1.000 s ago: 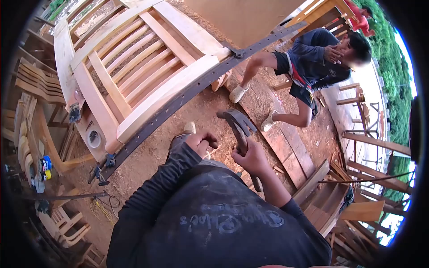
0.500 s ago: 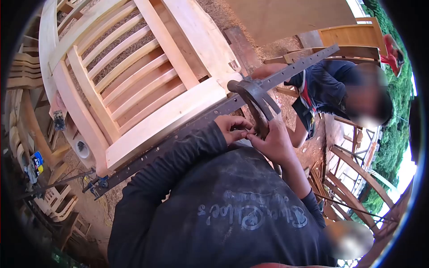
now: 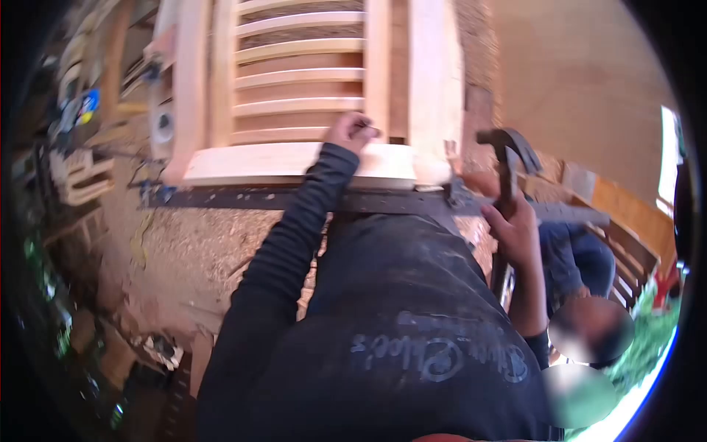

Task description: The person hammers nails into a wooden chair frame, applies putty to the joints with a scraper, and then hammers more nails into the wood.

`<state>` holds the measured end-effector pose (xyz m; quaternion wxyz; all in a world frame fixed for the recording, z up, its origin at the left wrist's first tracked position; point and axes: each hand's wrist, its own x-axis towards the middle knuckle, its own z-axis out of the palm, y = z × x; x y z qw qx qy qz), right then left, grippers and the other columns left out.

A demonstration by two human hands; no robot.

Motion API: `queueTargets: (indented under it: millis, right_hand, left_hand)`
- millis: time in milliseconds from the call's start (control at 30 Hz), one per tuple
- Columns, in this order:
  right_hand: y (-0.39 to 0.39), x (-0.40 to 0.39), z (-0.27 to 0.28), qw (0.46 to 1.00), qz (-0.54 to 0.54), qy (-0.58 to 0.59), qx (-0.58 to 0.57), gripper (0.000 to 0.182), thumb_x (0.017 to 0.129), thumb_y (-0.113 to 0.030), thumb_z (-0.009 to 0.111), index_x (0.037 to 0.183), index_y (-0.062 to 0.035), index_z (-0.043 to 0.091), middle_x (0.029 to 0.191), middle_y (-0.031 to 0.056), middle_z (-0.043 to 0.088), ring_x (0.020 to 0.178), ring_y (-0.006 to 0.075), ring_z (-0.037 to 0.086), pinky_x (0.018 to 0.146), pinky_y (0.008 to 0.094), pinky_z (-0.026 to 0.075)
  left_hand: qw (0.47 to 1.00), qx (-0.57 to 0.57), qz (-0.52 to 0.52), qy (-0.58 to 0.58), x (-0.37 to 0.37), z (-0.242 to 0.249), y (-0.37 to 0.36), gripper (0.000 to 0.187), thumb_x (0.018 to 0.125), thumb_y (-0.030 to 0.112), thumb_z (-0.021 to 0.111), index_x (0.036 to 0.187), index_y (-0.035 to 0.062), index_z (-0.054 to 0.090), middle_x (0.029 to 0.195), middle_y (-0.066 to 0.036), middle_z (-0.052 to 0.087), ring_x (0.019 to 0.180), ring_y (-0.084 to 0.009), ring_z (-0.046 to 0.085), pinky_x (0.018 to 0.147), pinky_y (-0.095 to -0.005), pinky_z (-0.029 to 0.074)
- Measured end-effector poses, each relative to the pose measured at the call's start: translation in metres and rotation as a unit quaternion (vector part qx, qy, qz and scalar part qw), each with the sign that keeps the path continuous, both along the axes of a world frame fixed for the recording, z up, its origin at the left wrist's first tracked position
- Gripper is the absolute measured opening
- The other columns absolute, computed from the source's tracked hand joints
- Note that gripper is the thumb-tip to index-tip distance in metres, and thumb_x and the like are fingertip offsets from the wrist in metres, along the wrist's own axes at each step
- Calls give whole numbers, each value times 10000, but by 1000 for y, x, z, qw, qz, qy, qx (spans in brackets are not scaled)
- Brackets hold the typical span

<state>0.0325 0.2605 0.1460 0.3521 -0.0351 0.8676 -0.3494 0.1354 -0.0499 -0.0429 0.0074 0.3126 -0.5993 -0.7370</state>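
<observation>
My right hand [image 3: 518,227] is wrapped round the handle of a claw hammer [image 3: 509,147], its dark head raised beside the right end of the metal bar clamp [image 3: 280,199]. My left hand [image 3: 351,132] hovers over the near rail of a pale slatted wooden frame [image 3: 243,163], with its fingertips pinched together. Whatever lies between those fingertips is too small and blurred to name. The clamp runs along the frame's near edge, in front of my body.
At the right, a co-worker in dark clothing [image 3: 563,254] crouches close to the clamp's end. A plywood sheet [image 3: 574,81] stands at the upper right. Wood shavings [image 3: 213,250] cover the ground, and a blue and yellow package [image 3: 89,104] sits at the left.
My hands have separated: the left has moved over the frame's rail, while the right holds the hammer upright farther right. The view has turned, so the frame now appears straighter.
</observation>
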Motion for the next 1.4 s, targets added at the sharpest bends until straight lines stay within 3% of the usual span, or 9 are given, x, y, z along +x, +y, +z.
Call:
queueTargets:
  millis: [33, 300, 600, 700, 900, 933, 1100, 1267, 1400]
  right_hand:
    - [-7, -6, 5, 1000, -15, -15, -16, 274, 900, -218, 767, 936, -14, 588, 690, 9, 582, 589, 91, 567, 538, 248, 452]
    - [-29, -35, 39, 982, 38, -6, -183, 222, 1009, -231, 661, 1047, -33, 570, 758, 17, 593, 660, 97, 579, 631, 250, 456]
    - [-37, -34, 15, 997, 54, -31, -35, 310, 994, -251, 673, 1108, 28, 603, 713, 20, 574, 613, 101, 587, 569, 284, 501]
    - [-41, -36, 22, 998, 54, -39, -12, 351, 996, -235, 658, 1223, 18, 571, 733, 80, 604, 630, 162, 630, 595, 317, 513]
    - [-56, -41, -1, 986, 168, 17, -10, 387, 992, -216, 638, 1272, 34, 544, 816, 182, 660, 691, 284, 670, 672, 390, 515]
    - [-61, -41, 7, 987, 116, -101, 36, 401, 993, -240, 627, 1273, 38, 550, 913, 247, 689, 861, 383, 688, 796, 440, 514]
    - [-58, -30, -14, 987, 156, -31, 13, 421, 997, -254, 614, 1277, 53, 546, 1011, 314, 691, 1028, 477, 656, 881, 497, 494]
    - [-35, -19, -17, 992, 123, -19, -8, 421, 994, -262, 621, 1261, 57, 551, 969, 312, 687, 997, 489, 653, 868, 500, 493]
    - [-4, -9, -20, 993, 106, 12, -48, 396, 992, -244, 633, 1246, 51, 560, 882, 237, 689, 816, 369, 693, 745, 452, 517]
  left_hand:
    - [995, -96, -14, -36, -3, -3, 8, 209, 931, 53, 702, 1106, -15, 612, 1000, -120, 737, 925, -171, 718, 863, -294, 570]
    - [987, -107, -68, -103, -29, 11, 25, 109, 959, 92, 647, 976, 14, 722, 942, -70, 765, 887, -132, 713, 852, -282, 552]
    - [960, -166, -180, -134, -28, -3, 23, 222, 932, 235, 643, 1069, 125, 779, 990, -91, 778, 916, -219, 739, 888, -317, 559]
    - [941, -185, -198, -205, -33, 29, 26, 207, 933, 215, 661, 1077, 102, 757, 978, -96, 767, 903, -197, 731, 873, -299, 539]
    - [908, -312, -177, -218, -32, 38, 35, 187, 960, 235, 597, 1073, 135, 707, 1001, -144, 737, 939, -347, 706, 832, -418, 549]
    - [908, -314, -177, -215, -32, 38, 36, 174, 955, 231, 610, 1072, 143, 704, 975, -153, 735, 921, -352, 709, 812, -419, 548]
    - [900, -308, -189, -243, -37, 39, 34, 160, 953, 228, 633, 1079, 155, 699, 934, -143, 739, 885, -336, 718, 809, -394, 546]
    - [936, -279, -117, -180, -30, 7, 30, 187, 960, 206, 647, 1060, 58, 703, 896, -94, 754, 857, -193, 723, 812, -321, 544]
    - [973, -203, 78, -79, -25, 5, 18, 149, 933, 124, 666, 972, -15, 700, 871, -79, 751, 812, -143, 706, 796, -270, 550]
